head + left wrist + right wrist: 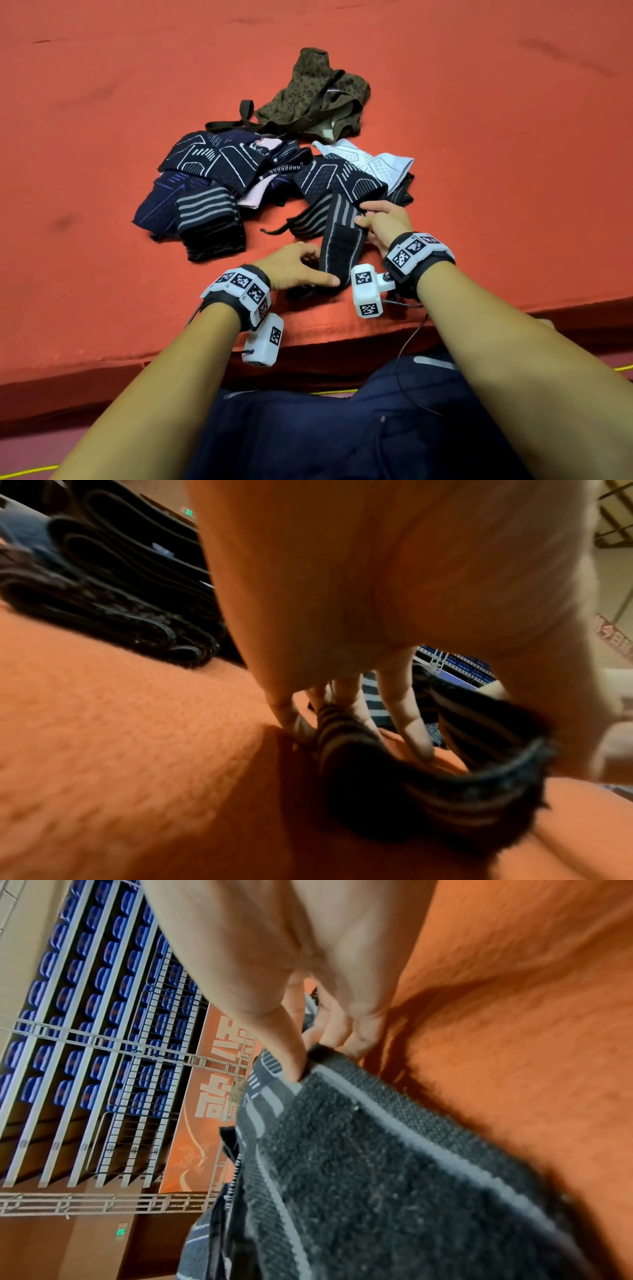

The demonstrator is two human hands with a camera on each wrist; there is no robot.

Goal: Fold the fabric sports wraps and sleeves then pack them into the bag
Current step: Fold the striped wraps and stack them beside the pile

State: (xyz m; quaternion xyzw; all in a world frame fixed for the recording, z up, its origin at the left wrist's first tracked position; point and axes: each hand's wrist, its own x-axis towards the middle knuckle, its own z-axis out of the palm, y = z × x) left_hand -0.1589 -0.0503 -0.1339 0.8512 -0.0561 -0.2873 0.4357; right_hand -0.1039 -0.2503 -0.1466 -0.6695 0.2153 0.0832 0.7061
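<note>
On the orange mat [102, 154] in front of me, my right hand [383, 222] pinches the far end of a black wrap with grey stripes [339, 246] between thumb and curled fingers, palm down. My left hand [294, 263] holds the near end, thumb laid along its edge, fingertips [414, 739] pressing down on the mat. No lettering on the wrap is readable. Just beyond lies one pile of sleeves [219, 181], with one folded striped wrap [209, 222] at its near left and one olive patterned bag [318, 99] behind.
</note>
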